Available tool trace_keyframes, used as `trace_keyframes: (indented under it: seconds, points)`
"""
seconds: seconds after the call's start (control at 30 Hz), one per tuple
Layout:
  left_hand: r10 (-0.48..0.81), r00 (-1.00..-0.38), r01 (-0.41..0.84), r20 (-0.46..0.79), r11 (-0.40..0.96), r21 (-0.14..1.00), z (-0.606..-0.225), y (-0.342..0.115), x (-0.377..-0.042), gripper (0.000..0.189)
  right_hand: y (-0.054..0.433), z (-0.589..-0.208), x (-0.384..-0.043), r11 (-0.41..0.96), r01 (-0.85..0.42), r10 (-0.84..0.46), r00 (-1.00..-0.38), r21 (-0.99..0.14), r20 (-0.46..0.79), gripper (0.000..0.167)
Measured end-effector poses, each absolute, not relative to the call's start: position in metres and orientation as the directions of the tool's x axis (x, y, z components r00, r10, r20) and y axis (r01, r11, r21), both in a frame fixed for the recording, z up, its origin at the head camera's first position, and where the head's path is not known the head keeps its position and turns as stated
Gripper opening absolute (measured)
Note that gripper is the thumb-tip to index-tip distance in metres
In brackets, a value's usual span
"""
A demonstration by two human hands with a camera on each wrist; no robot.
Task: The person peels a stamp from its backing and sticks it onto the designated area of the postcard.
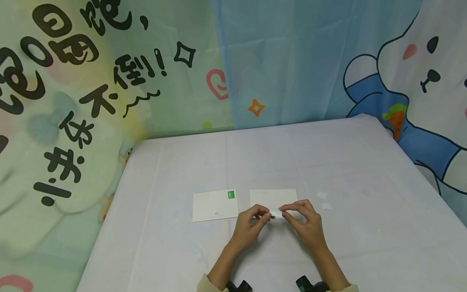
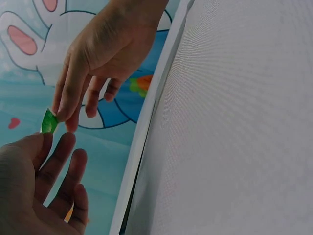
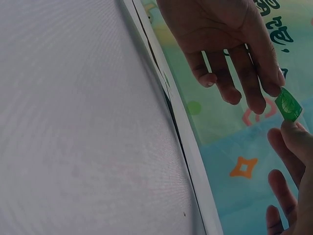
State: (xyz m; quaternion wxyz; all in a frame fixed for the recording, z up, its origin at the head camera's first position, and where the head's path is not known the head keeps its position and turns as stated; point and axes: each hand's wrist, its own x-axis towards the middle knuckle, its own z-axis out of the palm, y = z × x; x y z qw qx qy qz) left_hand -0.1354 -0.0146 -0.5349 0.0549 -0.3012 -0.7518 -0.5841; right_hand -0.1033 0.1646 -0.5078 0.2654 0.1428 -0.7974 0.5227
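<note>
My left hand (image 1: 251, 222) and my right hand (image 1: 307, 222) meet over the near edge of a white envelope or card (image 1: 273, 196). Between them is a small green stamp (image 3: 289, 105) with a leaf-like pattern; the head view shows its pale side (image 1: 276, 213). Each hand pinches one end of it between thumb and index finger, as both wrist views show. The other fingers hang loosely. Left of this lies a second white envelope or card (image 1: 213, 207) with a green stamp (image 1: 231, 194) in its upper right corner and small faint marks low down.
Two small pale paper squares, one (image 1: 322, 195) behind the other (image 1: 326, 206), lie right of the right-hand envelope. A white cloth covers the table (image 1: 175, 259). Behind it hangs a printed curtain (image 1: 284, 61). Dark wrist devices (image 1: 238, 286) show at the bottom edge.
</note>
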Motion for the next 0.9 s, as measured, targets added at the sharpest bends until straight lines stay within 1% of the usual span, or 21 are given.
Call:
trace_keyframes:
  seconds: [0.1, 0.2, 0.33, 0.47, 0.63, 0.77, 0.9]
  points:
    - [0.382, -0.796, 0.556, 0.470, 0.151, 0.818, -0.534, -0.015, -0.135, 0.007, 0.168, -0.522, -0.107, 0.411, -0.487, 0.046, -0.833, -0.770, 0.552, 0.025]
    - [0.370, -0.785, 0.583, 0.498, 0.165, 0.796, -0.518, -0.015, -0.131, 0.005, 0.170, -0.529, -0.108, 0.399, -0.483, 0.033, -0.842, -0.780, 0.538, 0.024]
    - [0.347, -0.798, 0.575, 0.493, 0.189, 0.796, -0.496, -0.016, -0.124, 0.005, 0.169, -0.529, -0.108, 0.395, -0.499, 0.005, -0.838, -0.771, 0.545, 0.025]
    - [0.315, -0.817, 0.558, 0.483, 0.222, 0.799, -0.494, -0.016, -0.123, 0.001, 0.165, -0.523, -0.106, 0.394, -0.511, -0.014, -0.835, -0.764, 0.550, 0.028]
    - [0.267, -0.812, 0.578, 0.519, 0.251, 0.776, -0.495, -0.015, -0.124, 0.007, 0.157, -0.502, -0.100, 0.387, -0.523, -0.026, -0.830, -0.760, 0.558, 0.025]
    - [0.245, -0.820, 0.570, 0.517, 0.260, 0.780, -0.496, -0.014, -0.124, 0.006, 0.155, -0.493, -0.097, 0.389, -0.506, -0.039, -0.844, -0.770, 0.535, 0.024]
    - [0.234, -0.833, 0.551, 0.502, 0.265, 0.791, -0.496, -0.014, -0.124, 0.005, 0.154, -0.491, -0.097, 0.384, -0.490, -0.049, -0.857, -0.782, 0.513, 0.023]
